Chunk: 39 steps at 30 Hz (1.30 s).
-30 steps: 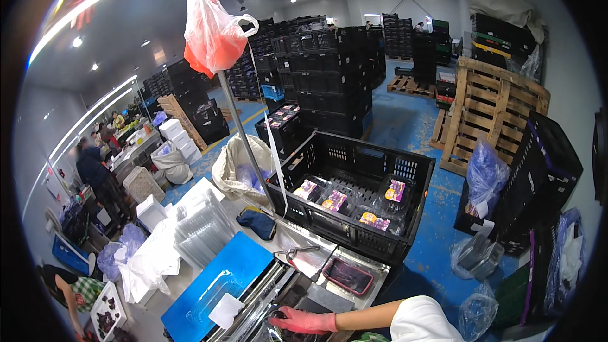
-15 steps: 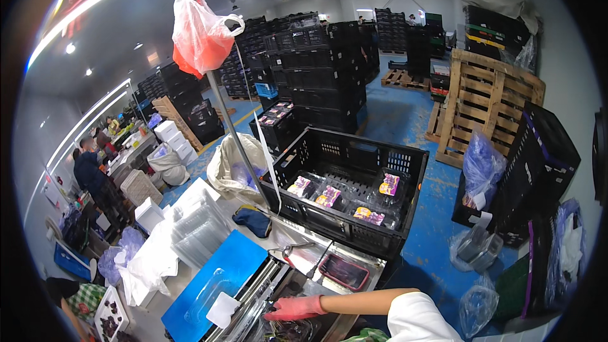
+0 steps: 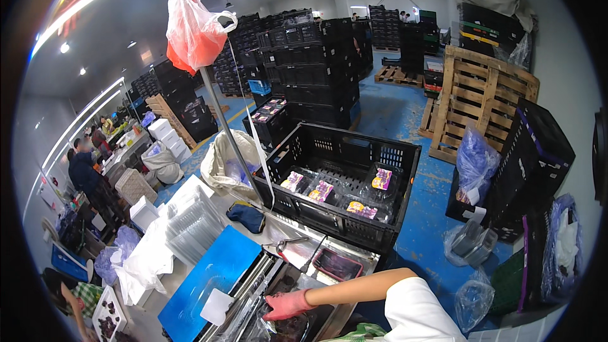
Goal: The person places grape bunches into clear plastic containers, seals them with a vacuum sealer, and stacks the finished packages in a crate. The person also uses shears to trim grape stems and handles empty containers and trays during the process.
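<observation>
My right hand (image 3: 288, 304), in a red glove, is closed on the edge of a clear container with dark contents (image 3: 285, 326), on the steel worktop beside the metal sealing rails. My left hand is out of view. Left of the rails lie a blue board (image 3: 209, 266) with a white card (image 3: 216, 306) and stacked clear trays (image 3: 190, 228). A phone in a red case (image 3: 339, 265), scissors (image 3: 285, 244) and a dark blue cloth (image 3: 246, 216) lie above my hand. A black crate (image 3: 392, 215) holds clear packs with purple labels (image 3: 320, 191).
A metal pole (image 3: 225, 126) carries a red-filled bag (image 3: 196, 25). Crate stacks (image 3: 316, 76) and wooden pallets (image 3: 481, 101) stand beyond, with bagged items (image 3: 475, 158) at right. A co-worker in green check (image 3: 82, 297) works by a white tray (image 3: 114, 310) at left; more people (image 3: 88, 171) are behind.
My red-gloved right hand has shifted slightly left over the container, more of which now shows. The whole scene has shifted up and left in the picture as my head moved.
</observation>
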Each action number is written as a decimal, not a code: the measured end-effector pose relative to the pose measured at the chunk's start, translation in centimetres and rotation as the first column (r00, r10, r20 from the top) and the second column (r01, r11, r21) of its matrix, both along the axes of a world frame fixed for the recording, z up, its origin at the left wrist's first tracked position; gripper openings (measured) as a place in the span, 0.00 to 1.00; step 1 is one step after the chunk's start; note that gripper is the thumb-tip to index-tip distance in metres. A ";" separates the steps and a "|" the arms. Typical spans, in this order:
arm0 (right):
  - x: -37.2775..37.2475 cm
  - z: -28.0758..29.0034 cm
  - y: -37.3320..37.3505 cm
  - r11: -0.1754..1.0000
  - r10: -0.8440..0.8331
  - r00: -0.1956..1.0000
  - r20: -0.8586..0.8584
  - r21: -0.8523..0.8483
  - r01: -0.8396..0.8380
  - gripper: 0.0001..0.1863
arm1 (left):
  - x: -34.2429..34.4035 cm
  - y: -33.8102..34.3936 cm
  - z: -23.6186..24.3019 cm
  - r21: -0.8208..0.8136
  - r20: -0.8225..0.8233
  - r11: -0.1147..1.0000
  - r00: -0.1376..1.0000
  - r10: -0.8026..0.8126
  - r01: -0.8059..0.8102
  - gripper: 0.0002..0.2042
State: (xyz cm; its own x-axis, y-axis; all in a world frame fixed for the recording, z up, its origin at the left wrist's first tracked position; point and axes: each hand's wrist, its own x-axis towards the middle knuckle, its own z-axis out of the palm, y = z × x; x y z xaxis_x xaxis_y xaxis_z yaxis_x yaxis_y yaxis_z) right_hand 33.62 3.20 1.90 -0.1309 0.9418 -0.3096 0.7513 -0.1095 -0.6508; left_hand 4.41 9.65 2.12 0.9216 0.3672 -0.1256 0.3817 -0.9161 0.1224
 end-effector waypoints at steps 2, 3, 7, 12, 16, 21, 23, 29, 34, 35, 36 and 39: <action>1.1 2.0 0.5 0.996 0.000 0.996 -0.085 -0.088 -0.008 0.37 | 0.9 -0.7 1.3 -0.504 -0.094 0.773 0.914 0.394 -0.385 0.06; 1.2 0.8 1.6 0.983 -0.005 0.993 -0.115 -0.184 -0.016 0.36 | 1.2 -0.9 1.8 -0.685 -0.215 0.514 0.816 0.536 -0.517 0.07; 0.1 0.9 2.1 0.998 0.028 1.000 0.012 -0.048 -0.027 0.32 | -0.8 -1.2 -1.3 -0.318 0.079 0.928 0.970 0.228 -0.193 0.09; -0.4 1.2 2.6 0.991 0.112 0.972 0.207 0.053 -0.126 0.30 | -0.8 -3.2 -0.7 -0.400 0.081 0.845 0.905 0.419 -0.355 0.14; -0.5 1.5 1.8 0.953 0.205 0.929 0.309 0.154 -0.262 0.27 | -2.0 -4.7 -4.7 -0.389 0.184 0.698 0.691 0.699 -0.602 0.21; -2.0 0.6 -1.7 0.941 0.138 0.960 0.245 0.269 -0.204 0.27 | -1.8 -7.4 -7.9 -0.433 0.335 0.455 0.330 0.883 -0.778 0.21; -0.8 -3.6 -2.2 0.617 0.034 0.662 0.749 0.505 -0.603 0.19 | -0.8 -8.2 -8.9 -0.471 0.366 0.427 0.270 0.891 -0.772 0.21; -2.9 -0.5 -1.8 0.768 0.214 0.416 0.884 0.111 -0.631 0.19 | -0.6 -9.4 -10.0 -0.516 0.442 0.373 0.133 0.887 -0.771 0.22; -2.9 0.7 0.0 0.668 0.484 0.306 0.820 -0.121 -0.734 0.20 | -1.7 -8.2 -12.5 -0.494 0.571 0.533 0.205 0.795 -0.687 0.23; -2.9 1.2 0.5 0.656 0.519 0.304 0.799 -0.144 -0.741 0.20 | -2.0 -8.0 -12.9 -0.476 0.570 0.537 0.220 0.792 -0.697 0.23; -2.8 1.7 0.9 0.643 0.553 0.302 0.776 -0.167 -0.748 0.21 | -2.3 -7.7 -13.3 -0.457 0.568 0.541 0.236 0.789 -0.706 0.23; -2.5 2.5 0.9 0.749 0.457 0.492 0.741 -0.023 -0.662 0.23 | -3.6 -7.3 -14.9 -0.423 0.492 0.515 0.288 0.821 -0.746 0.24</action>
